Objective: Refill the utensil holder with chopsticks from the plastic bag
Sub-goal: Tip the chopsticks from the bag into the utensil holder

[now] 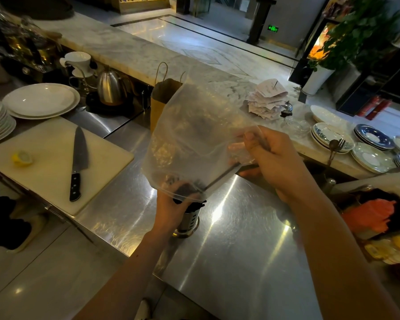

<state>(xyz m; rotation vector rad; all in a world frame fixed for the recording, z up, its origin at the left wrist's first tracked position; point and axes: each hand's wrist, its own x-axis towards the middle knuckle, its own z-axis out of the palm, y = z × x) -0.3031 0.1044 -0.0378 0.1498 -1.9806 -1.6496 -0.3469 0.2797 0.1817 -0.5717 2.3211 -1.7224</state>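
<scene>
A perforated steel utensil holder (188, 221) stands on the steel counter (240, 239), with dark chopstick tops (195, 203) showing at its rim. My left hand (171, 206) grips the holder near its top, together with the lower edge of a clear plastic bag (194, 135). The bag is held up above the holder and looks nearly empty. My right hand (270, 158) pinches the bag's upper right edge along with one dark chopstick (224, 175) that slants down toward the holder.
A white cutting board (44, 167) with a black-handled knife (77, 162) and a lemon half (22, 158) lies left. White plates (42, 100) and a kettle (109, 88) stand behind it. A paper bag (162, 98) stands behind the plastic one. Patterned plates (333, 135) sit right.
</scene>
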